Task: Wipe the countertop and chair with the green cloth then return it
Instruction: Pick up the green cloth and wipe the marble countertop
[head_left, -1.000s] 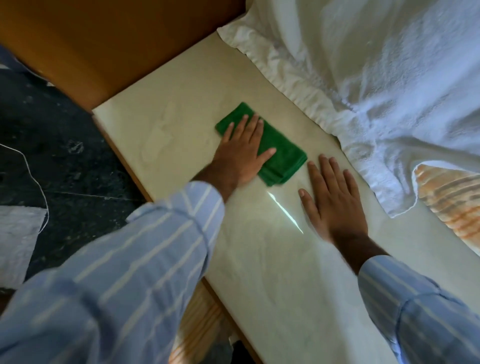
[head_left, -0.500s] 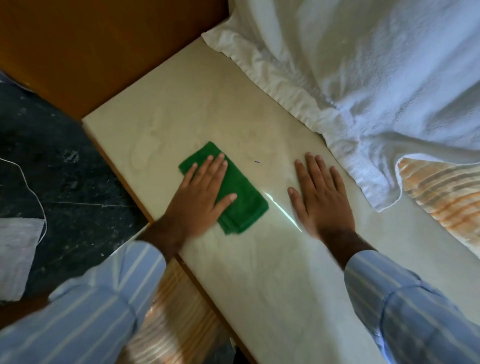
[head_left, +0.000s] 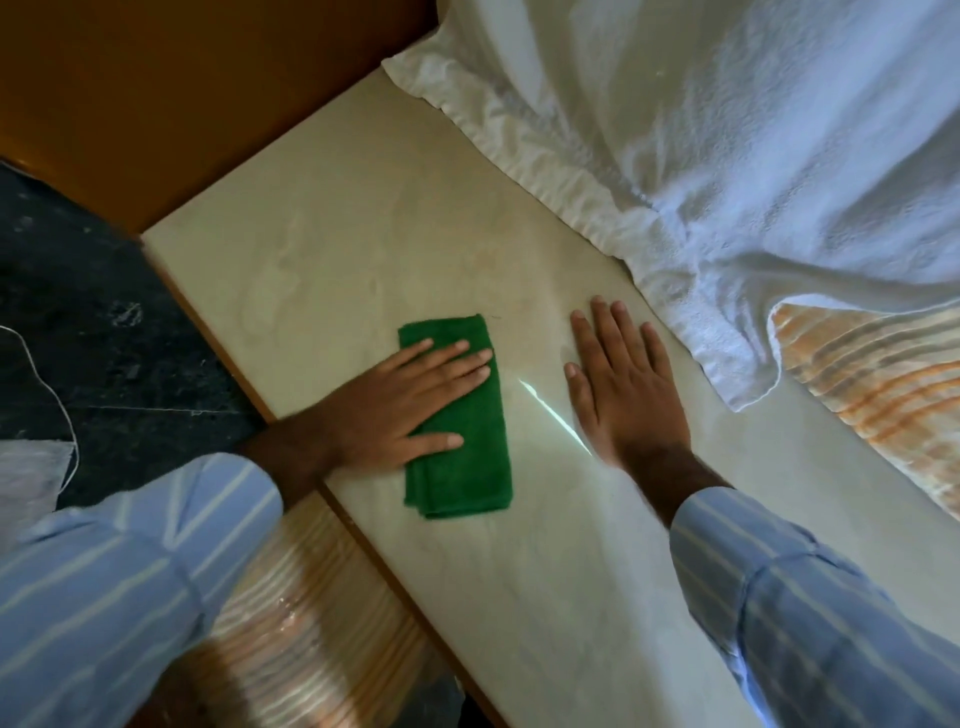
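Observation:
A folded green cloth (head_left: 470, 467) lies flat on the pale marble countertop (head_left: 374, 249) near its front edge. My left hand (head_left: 410, 405) presses down on the cloth's upper half, fingers spread and pointing right. My right hand (head_left: 623, 384) rests palm-down on the bare counter just right of the cloth, holding nothing. A bright streak of light falls between the two hands. No chair can be made out for certain.
A big white towel (head_left: 727, 156) covers the counter's far right side. An orange-striped cloth (head_left: 883, 384) lies beneath it at the right; a similar striped surface (head_left: 311, 613) shows below the counter edge. Dark stone floor (head_left: 104, 322) lies left, a brown wooden panel (head_left: 182, 93) behind.
My left hand has slid the green cloth from the counter's middle toward the near edge and turned it, fingers now pointing right. My right hand has stayed flat in place.

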